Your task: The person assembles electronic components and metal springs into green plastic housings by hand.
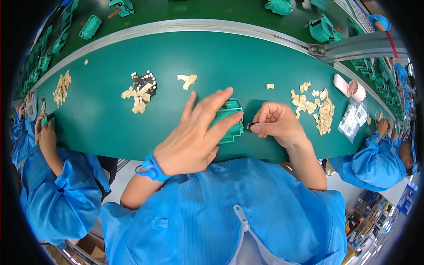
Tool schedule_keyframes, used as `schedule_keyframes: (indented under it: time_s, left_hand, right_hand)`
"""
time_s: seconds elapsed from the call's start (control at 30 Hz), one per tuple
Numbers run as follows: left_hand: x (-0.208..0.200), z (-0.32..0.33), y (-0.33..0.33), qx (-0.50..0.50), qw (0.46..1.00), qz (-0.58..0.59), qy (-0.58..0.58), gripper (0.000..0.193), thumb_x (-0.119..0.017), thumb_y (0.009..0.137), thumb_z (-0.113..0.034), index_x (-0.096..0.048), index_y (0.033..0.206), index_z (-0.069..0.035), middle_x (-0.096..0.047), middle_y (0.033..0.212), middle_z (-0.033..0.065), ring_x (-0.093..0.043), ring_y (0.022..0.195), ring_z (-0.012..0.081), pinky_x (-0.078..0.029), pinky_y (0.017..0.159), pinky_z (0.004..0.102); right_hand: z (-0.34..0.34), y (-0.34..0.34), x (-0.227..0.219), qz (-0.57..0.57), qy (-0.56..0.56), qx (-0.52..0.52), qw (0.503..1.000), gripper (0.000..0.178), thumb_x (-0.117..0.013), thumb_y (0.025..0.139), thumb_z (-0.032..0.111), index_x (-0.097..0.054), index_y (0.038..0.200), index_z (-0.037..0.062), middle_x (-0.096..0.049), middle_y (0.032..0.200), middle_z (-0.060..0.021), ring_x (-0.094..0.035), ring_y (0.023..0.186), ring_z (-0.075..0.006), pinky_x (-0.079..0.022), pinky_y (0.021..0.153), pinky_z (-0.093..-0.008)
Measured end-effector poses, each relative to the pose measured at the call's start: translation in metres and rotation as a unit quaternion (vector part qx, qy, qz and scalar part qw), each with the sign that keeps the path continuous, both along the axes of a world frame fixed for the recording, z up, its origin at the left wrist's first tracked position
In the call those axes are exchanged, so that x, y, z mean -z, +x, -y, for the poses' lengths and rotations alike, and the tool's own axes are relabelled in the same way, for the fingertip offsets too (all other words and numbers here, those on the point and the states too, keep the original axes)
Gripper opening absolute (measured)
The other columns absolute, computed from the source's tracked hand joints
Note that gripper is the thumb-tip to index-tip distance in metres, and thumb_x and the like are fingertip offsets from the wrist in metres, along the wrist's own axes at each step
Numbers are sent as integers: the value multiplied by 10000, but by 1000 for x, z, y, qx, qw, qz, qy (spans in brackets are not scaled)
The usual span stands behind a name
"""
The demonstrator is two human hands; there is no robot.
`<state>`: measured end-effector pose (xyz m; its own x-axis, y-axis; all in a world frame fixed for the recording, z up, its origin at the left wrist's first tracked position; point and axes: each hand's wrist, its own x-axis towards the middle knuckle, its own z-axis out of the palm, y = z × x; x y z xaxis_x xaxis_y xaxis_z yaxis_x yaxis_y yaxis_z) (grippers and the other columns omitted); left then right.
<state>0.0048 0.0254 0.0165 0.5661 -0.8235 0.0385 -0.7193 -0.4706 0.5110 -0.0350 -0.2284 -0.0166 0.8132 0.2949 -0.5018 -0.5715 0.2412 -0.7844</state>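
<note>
The left hand (193, 130), spread wide, lies over one green plastic housing (228, 135) under its right side, while the right hand (281, 126) pinches one small dark part (252, 125) just beside that housing's right edge, with one pile of dark pieces (149, 81) farther left and one pink fan (355, 89) well off right.
</note>
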Motion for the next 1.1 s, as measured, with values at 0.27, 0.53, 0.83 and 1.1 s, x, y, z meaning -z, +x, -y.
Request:
schedule_keyframes:
  time_s: [0.27,0.53,0.83,1.1]
  left_hand:
    - [33,4,-11,-68,983,-43,-166,593,-868,619,-148,-625,1157,-96,-344,1433,222,-468,1235,386,-377,1044,532]
    - [44,6,-13,-83,975,-2,-208,502,-857,632,-121,-660,1094,-103,-404,1391,226,-514,1208,362,-388,1009,574]
    - [49,7,-13,-79,973,3,-219,512,-861,623,-133,-660,1094,-114,-413,1393,209,-523,1205,351,-378,1001,607]
    - [48,8,-12,-80,974,6,-214,522,-861,615,-125,-661,1097,-119,-426,1383,201,-540,1185,342,-380,997,606]
  right_hand:
    - [-12,-6,-3,22,14,31,999,185,-725,748,-75,-577,730,36,-660,796,-73,-630,706,-85,-506,634,-210]
    - [-21,-2,-1,3,-60,-1,998,203,-731,735,-65,-562,720,46,-626,751,-17,-580,657,-36,-448,573,-185]
    - [-25,-3,-3,12,-84,-4,996,208,-715,733,-77,-559,722,60,-597,712,18,-541,628,-15,-421,553,-179]
    - [-30,-6,-4,18,-91,21,995,211,-705,736,-87,-547,721,53,-595,730,15,-543,657,-21,-425,574,-182]
